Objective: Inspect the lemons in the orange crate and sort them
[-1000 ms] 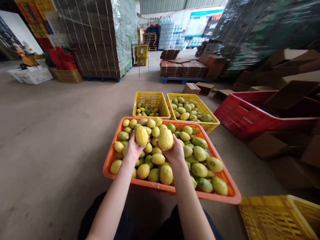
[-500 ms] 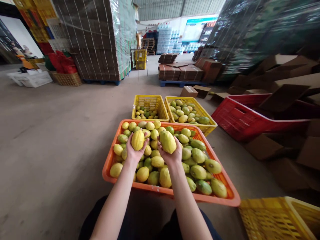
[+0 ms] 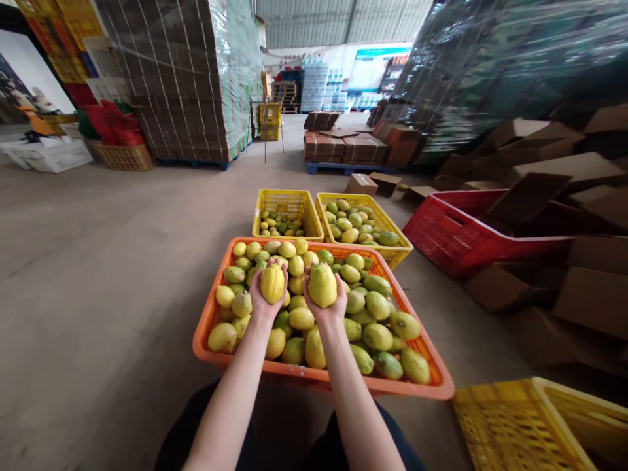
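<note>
Two bare hands, apart, each cradling one yellow-green fruit above an orange crate of similar fruit.
The left hand (image 3: 263, 313) cups the slimmer ridged fruit (image 3: 272, 284) from below, its long axis pointing away from the body; below lies the orange crate (image 3: 402, 388), its near rim crossing under both forearms. Beyond it sit two yellow crates (image 3: 284, 199) holding more fruit. Just to the right, the right hand (image 3: 332, 314) cups the broader fruit (image 3: 322, 286), tapered end away. Farther right is a red crate (image 3: 436, 237).
</note>
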A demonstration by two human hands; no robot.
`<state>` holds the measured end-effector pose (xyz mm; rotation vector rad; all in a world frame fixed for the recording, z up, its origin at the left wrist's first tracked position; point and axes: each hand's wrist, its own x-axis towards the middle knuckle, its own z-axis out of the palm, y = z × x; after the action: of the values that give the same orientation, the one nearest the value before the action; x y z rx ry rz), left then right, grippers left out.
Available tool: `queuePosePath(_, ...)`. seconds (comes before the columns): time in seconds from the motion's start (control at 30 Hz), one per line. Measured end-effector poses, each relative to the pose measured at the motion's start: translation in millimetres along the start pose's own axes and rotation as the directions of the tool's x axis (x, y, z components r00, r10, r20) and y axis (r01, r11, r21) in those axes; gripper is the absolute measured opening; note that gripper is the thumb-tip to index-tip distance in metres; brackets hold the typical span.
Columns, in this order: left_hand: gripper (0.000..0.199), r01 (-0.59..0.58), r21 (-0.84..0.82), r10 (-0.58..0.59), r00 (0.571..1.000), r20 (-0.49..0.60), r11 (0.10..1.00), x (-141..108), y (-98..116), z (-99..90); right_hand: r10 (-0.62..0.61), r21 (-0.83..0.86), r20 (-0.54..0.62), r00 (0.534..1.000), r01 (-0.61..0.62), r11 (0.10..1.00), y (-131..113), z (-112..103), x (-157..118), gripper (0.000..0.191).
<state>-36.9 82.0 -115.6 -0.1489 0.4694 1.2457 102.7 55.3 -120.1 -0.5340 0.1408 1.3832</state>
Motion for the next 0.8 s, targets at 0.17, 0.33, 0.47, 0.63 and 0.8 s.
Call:
queuePosePath(0.17,0.031,0.033,0.167,-0.043,0.997,0.058,0.985,-2.3,5.1,-6.7,0.050,-0.071,0.150,0.987,-0.039,0.997,2.8,-9.1,0.4,0.018)
queuePosePath(0.33,0.054,0.087,0.345,-0.124,0.988,0.087,0.935,-4.5,8.9,-15.0,0.134,-0.143,0.293,0.947,-0.095,0.985,9.4,-23.3,3.0,0.008)
queuePosePath(0.47,0.064,0.044,0.429,-0.113,0.984,0.136,0.902,-5.1,8.6,-18.6,0.185,-0.233,0.429,0.884,-0.090,0.968,15.9,-29.3,4.6,0.017)
queuePosePath(0.63,0.066,0.036,0.416,-0.110,0.982,0.154,0.909,-4.6,8.8,-21.9,0.206,-0.267,0.434,0.877,-0.093,0.959,17.3,-31.9,3.8,0.026)
queuePosePath(0.8,0.049,0.005,0.303,-0.054,0.987,0.153,0.953,-3.6,-1.0,-14.8,0.160,-0.162,0.323,0.933,-0.113,0.980,16.5,-22.0,0.6,0.018)
